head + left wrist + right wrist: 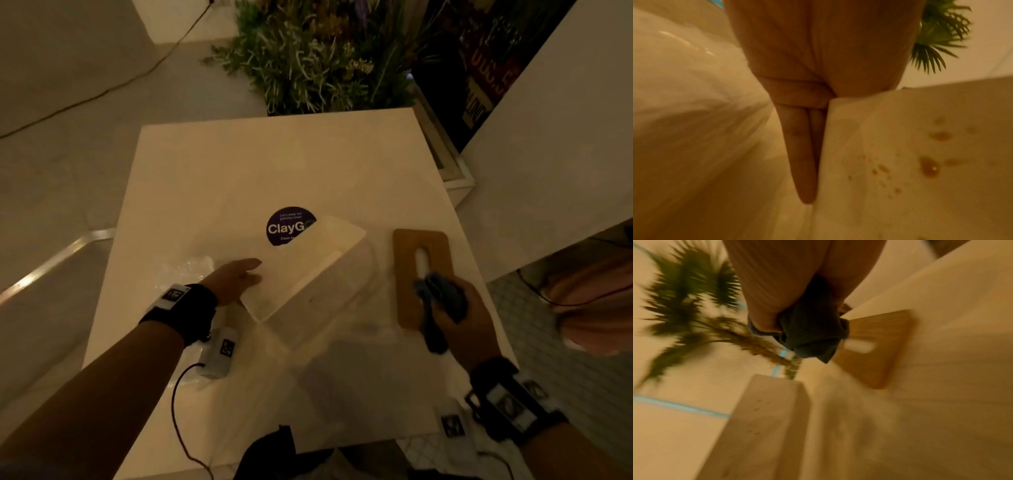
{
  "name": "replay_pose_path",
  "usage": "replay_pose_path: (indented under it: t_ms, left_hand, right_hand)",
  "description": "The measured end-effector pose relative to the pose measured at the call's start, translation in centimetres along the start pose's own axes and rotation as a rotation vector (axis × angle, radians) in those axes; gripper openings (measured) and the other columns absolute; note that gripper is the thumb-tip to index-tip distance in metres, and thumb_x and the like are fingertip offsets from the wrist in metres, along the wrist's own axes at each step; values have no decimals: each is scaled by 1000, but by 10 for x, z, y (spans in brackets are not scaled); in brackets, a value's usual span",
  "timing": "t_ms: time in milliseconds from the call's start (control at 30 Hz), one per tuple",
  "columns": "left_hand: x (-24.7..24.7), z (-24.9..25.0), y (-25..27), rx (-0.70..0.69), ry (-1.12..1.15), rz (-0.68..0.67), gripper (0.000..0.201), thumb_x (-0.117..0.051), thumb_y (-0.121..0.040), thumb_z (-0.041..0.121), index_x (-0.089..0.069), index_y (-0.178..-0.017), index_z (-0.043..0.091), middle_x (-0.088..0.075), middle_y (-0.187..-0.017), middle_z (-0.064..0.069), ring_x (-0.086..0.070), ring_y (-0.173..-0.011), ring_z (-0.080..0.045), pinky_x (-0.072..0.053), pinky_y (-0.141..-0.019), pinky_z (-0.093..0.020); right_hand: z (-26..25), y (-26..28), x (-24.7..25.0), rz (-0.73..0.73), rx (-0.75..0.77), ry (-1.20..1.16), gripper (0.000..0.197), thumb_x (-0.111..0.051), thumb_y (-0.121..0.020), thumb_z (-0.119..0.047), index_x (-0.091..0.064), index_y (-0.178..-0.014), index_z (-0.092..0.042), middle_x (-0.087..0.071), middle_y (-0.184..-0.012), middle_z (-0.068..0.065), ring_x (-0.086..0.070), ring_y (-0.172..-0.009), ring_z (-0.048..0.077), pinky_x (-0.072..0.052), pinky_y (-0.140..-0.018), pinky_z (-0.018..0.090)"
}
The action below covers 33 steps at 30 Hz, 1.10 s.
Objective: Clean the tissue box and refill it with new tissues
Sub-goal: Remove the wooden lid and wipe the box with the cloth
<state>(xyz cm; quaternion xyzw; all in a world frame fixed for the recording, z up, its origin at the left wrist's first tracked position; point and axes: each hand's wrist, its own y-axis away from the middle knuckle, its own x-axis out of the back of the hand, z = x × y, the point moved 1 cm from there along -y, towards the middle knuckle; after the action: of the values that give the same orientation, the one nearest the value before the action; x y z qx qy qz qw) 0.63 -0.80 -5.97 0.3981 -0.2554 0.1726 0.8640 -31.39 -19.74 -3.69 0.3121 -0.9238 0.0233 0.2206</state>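
The white tissue box (308,270) stands tilted on the white table (274,164), without its lid. My left hand (236,277) holds its left end. In the left wrist view straight fingers (801,154) lie along one side of a wall of the box (900,146) and the thumb side goes over its edge. Brown stains (929,167) spot that wall. The wooden lid (421,246) with its slot lies flat to the right. My right hand (459,315) grips a bunched dark cloth (435,291) over the lid's near end. The right wrist view is blurred and shows cloth (812,331), lid (879,340) and box (766,426).
Crumpled clear plastic wrap (185,270) lies on the table left of my left hand. A round purple sticker (284,226) sits behind the box. A leafy plant (318,58) stands beyond the far edge, and a white panel (548,137) rises on the right.
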Motion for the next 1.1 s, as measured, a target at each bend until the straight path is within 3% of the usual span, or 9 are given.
replay_pose_path:
  t_ms: [100,167,233,367,600,733,833,967,1100]
  left_hand:
    - [-8,-3,14,2,292,-15,44,-50,-94,12,-40,-137,10,-52,-128,-16,-58,-88,-17,-55,-60,-22]
    - [-12,-4,19,-10,402,-26,44,-50,-93,12,-42,-136,13,-55,-124,-15,-59,-82,-14,-55,-49,-19]
    - [-16,-4,24,-36,475,-49,39,-51,-93,12,-47,-132,15,-59,-121,-16,-63,-86,-20,-55,-51,-22]
    - [-24,-3,29,-87,635,-45,36,-54,-91,9,-54,-126,14,-62,-118,-19,-67,-91,-26,-57,-59,-27]
    - [-23,1,35,-128,747,-37,37,-54,-90,5,-54,-126,11,-65,-110,-14,-71,-80,-15,-57,-57,-28]
    - [-16,6,39,-136,710,-92,38,-56,-89,4,-56,-124,16,-64,-113,-11,-69,-88,-20,-57,-59,-29]
    - [-15,11,42,-168,722,-117,35,-54,-88,-1,-59,-119,15,-71,-99,-1,-71,-82,-13,-56,-57,-28]
    - [-15,23,39,-211,740,-102,34,-52,-88,-2,-59,-117,15,-73,-92,3,-71,-79,-14,-57,-56,-29]
    - [-12,28,38,-247,725,-50,30,-50,-88,-4,-60,-108,16,-75,-80,8,-70,-73,-12,-58,-59,-29]
  right_hand:
    - [-60,-28,-19,-28,232,-12,23,-57,-89,-1,-53,-100,19,-58,-75,28,-57,-65,35,-46,-56,17]
    - [-85,-46,-35,-30,295,-5,18,-57,-88,5,-55,-106,7,-57,-76,14,-54,-63,14,-43,-58,3]
    - [-95,-65,-53,-13,339,66,35,-60,-87,-7,-51,-121,-4,-58,-106,10,-52,-89,4,-44,-81,6]
    - [-90,-72,-85,-102,469,172,41,-55,-84,-19,-52,-120,-3,-47,-135,20,-44,-126,27,-37,-108,36]
    - [-84,-14,-103,-258,1052,202,28,-65,-84,-28,-55,-105,-13,-52,-109,5,-51,-100,22,-40,-94,29]
    - [-99,-58,-78,-38,760,135,22,-58,-79,-26,-53,-99,-18,-63,-93,21,-53,-87,18,-44,-82,33]
    - [-106,-91,-62,144,514,61,39,-58,-77,-15,-54,-114,-4,-55,-123,24,-53,-112,29,-44,-99,35]
    - [-120,-64,-79,-93,710,153,36,-57,-78,-14,-58,-110,3,-56,-124,26,-47,-120,26,-29,-108,15]
    - [-112,-7,-100,-342,1057,118,27,-63,-83,-20,-65,-97,3,-65,-105,27,-55,-106,34,-38,-105,34]
